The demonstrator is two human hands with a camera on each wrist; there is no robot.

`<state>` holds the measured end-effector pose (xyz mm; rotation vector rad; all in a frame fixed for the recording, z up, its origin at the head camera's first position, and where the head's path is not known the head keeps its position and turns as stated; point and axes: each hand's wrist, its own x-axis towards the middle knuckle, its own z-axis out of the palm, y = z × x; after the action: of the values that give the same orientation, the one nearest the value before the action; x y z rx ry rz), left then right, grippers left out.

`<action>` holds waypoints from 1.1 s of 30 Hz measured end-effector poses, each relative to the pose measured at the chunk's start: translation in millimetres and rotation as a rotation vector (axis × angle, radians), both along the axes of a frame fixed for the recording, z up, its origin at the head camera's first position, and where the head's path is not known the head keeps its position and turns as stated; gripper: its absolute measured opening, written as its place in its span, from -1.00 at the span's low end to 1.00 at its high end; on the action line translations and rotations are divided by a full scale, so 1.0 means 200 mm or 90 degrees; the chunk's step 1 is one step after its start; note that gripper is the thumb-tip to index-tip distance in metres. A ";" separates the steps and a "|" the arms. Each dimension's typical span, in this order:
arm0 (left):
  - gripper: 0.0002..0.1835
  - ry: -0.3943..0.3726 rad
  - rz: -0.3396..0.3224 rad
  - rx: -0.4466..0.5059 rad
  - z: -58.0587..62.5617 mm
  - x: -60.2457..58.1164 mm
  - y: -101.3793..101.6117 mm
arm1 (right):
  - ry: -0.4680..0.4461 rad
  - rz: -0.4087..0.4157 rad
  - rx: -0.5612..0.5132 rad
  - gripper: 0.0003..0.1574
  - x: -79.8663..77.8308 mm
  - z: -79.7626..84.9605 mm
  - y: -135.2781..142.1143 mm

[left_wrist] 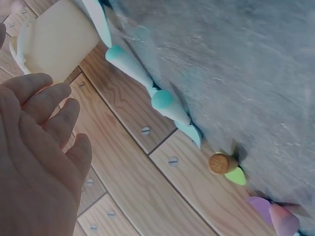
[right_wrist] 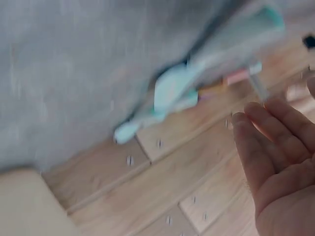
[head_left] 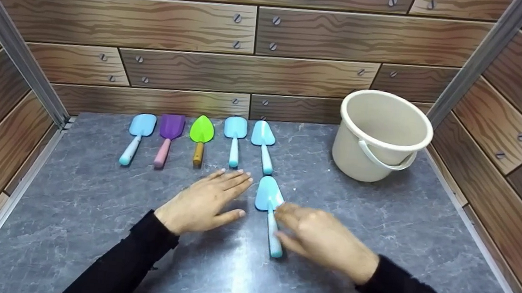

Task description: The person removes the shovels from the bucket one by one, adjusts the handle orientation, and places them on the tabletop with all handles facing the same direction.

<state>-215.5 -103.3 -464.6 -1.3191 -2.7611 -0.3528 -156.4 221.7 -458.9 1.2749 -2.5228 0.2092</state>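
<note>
A light-blue toy shovel (head_left: 268, 193) with a pale blue handle lies nearest me, apart from a row of others. My right hand (head_left: 324, 237) is at its right side, fingertips overlapping the blade's edge in the head view; in the right wrist view its fingers look extended and hold nothing. My left hand (head_left: 209, 201) hovers palm down with straight fingers, left of that shovel and below the row. The row has a blue shovel (head_left: 143, 125), a purple one (head_left: 171, 125) with pink handle, a green pointed one (head_left: 202, 129), and two more light-blue shovels, one (head_left: 236, 127) square-bladed, one (head_left: 263, 133) tapered.
A cream bucket (head_left: 366, 160) with a handle stands at the back right. Wood-patterned walls (head_left: 181, 26) enclose the grey marbled tabletop (head_left: 70, 224) at the back and both sides. Metal rails run along the corners and side edges.
</note>
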 end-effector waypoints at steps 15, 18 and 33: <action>-0.16 0.024 0.003 0.030 0.06 -0.01 0.12 | -0.046 -0.131 -0.055 -0.34 -0.24 0.40 0.13; -0.16 0.031 -0.002 0.036 0.08 -0.02 0.15 | -0.063 -0.154 -0.066 -0.34 -0.30 0.45 0.17; -0.17 0.052 -0.011 0.057 0.15 -0.01 0.27 | -0.128 -0.321 -0.110 -0.34 -0.61 0.61 0.38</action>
<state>-217.6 -49.6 -435.5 -1.3066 -2.6364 -0.4090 -278.2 298.1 -337.7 0.5501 -2.8234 0.4423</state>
